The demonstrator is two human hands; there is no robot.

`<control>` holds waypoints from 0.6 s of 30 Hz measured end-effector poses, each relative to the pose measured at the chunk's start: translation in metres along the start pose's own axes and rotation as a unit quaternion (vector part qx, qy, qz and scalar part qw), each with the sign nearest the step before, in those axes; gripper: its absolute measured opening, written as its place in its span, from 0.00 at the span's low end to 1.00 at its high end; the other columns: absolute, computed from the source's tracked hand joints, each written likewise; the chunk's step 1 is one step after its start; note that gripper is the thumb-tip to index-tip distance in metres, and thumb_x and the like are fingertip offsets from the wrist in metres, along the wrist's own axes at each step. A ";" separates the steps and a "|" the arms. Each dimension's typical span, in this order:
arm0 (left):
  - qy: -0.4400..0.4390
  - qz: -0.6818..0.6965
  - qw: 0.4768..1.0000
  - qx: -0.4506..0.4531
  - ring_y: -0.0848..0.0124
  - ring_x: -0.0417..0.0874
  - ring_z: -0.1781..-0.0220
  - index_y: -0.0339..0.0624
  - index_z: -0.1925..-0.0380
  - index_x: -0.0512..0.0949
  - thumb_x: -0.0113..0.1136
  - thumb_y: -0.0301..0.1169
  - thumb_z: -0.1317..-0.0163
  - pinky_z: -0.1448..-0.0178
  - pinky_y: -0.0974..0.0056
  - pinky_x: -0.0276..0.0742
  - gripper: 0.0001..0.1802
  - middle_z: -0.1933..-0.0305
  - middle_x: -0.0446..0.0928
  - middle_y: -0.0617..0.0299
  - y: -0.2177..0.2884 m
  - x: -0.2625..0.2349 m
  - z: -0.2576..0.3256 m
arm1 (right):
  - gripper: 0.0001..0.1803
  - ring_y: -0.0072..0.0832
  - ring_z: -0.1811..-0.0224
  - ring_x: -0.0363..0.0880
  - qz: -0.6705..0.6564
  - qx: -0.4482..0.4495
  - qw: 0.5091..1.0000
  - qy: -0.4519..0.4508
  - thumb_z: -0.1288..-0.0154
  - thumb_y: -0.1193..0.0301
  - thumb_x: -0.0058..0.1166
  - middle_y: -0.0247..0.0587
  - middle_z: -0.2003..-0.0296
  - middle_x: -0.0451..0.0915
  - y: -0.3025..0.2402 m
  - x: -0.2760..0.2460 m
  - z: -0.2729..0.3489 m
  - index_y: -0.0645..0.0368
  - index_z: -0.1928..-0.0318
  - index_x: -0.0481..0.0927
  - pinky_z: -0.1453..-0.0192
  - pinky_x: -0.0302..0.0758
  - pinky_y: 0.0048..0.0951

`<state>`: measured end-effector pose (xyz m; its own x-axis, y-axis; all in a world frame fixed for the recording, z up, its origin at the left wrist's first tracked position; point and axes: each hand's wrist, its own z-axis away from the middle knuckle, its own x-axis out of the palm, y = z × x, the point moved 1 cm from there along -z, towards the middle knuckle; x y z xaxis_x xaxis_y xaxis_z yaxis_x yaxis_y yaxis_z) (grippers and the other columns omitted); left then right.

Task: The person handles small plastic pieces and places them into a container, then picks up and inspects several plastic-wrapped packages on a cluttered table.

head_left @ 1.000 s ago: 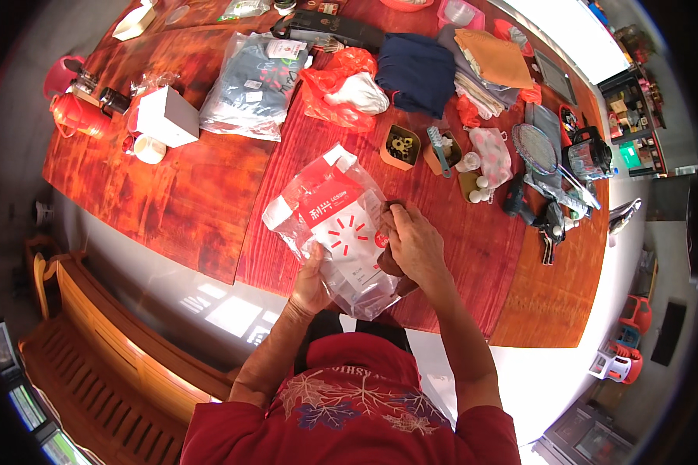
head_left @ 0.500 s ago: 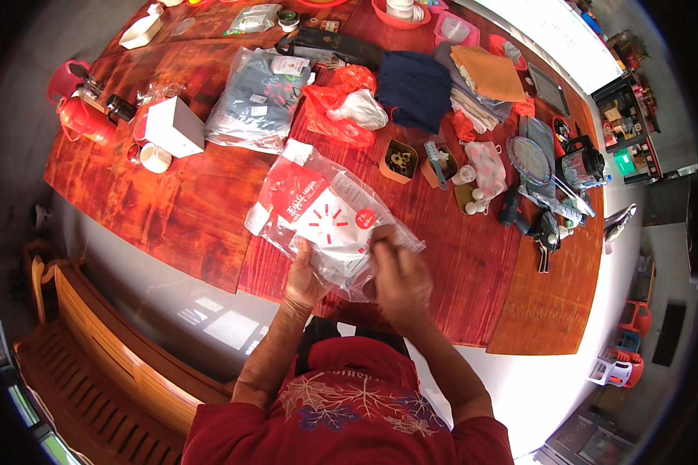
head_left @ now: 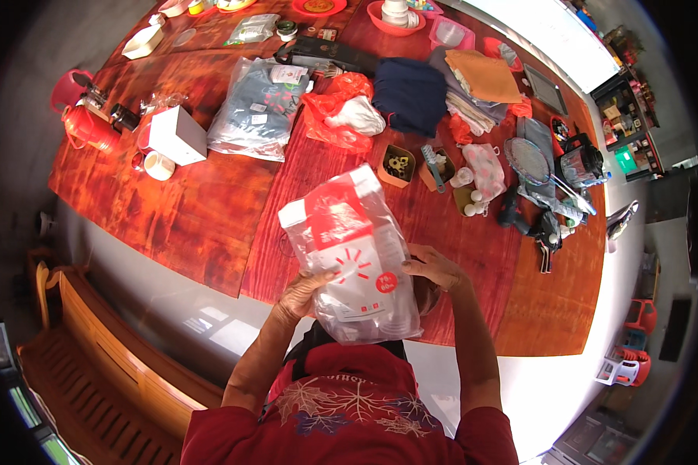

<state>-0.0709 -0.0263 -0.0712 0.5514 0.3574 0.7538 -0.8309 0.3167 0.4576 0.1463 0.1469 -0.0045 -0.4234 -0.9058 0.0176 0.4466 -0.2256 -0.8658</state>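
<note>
In front of me, over the table's near edge, a clear plastic packaging bag [head_left: 353, 291] with a red and white printed design stands tilted, its top pointing away. My left hand [head_left: 302, 293] grips its left side, thumb lying across the printed front. On the other side my right hand [head_left: 436, 270] holds the right edge, thumb on top and the other fingers partly hidden. Whether anything besides printed card is inside the bag cannot be made out.
The red-brown wooden table [head_left: 186, 225] carries bagged grey clothing [head_left: 260, 112], a red plastic bag [head_left: 337, 128], dark folded cloth [head_left: 411, 94], small brown boxes [head_left: 397, 165], a badminton racket [head_left: 529, 160], a white box [head_left: 178, 136] and a red thermos [head_left: 89, 128]. A wooden bench [head_left: 101, 349] stands lower left.
The plastic bag has swung more upright and come closer to me. My right hand has moved from its front to its right edge; the left still holds the left side.
</note>
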 end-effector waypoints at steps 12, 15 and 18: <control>0.033 0.055 0.997 -0.049 0.69 0.81 0.57 0.36 0.52 0.75 0.67 0.34 0.45 0.55 0.62 0.80 0.22 0.55 0.79 0.59 0.007 0.036 0.005 | 0.19 0.21 0.54 0.75 -0.146 0.021 0.989 0.008 0.40 0.67 0.57 0.33 0.57 0.79 0.042 0.020 -0.001 0.61 0.50 0.76 0.47 0.71 0.27; 0.065 -0.115 0.990 -0.055 0.70 0.82 0.60 0.36 0.54 0.76 0.68 0.30 0.47 0.58 0.63 0.81 0.20 0.58 0.80 0.59 -0.006 0.008 -0.004 | 0.17 0.20 0.53 0.75 -0.175 0.044 0.983 0.021 0.38 0.69 0.56 0.32 0.57 0.80 0.040 0.025 0.004 0.61 0.50 0.77 0.47 0.71 0.27; 0.070 -0.121 0.987 -0.077 0.71 0.82 0.62 0.36 0.58 0.78 0.68 0.28 0.48 0.60 0.63 0.81 0.17 0.61 0.81 0.59 -0.009 0.007 -0.011 | 0.16 0.19 0.53 0.75 -0.210 0.017 0.977 0.016 0.38 0.70 0.55 0.32 0.56 0.80 0.050 0.015 0.005 0.60 0.50 0.78 0.46 0.70 0.27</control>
<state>-0.0586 -0.0172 -0.0751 0.7462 0.3693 0.5539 -0.6583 0.5336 0.5310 0.1662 0.1202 -0.0448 -0.5989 -0.7189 0.3528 0.2531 -0.5879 -0.7684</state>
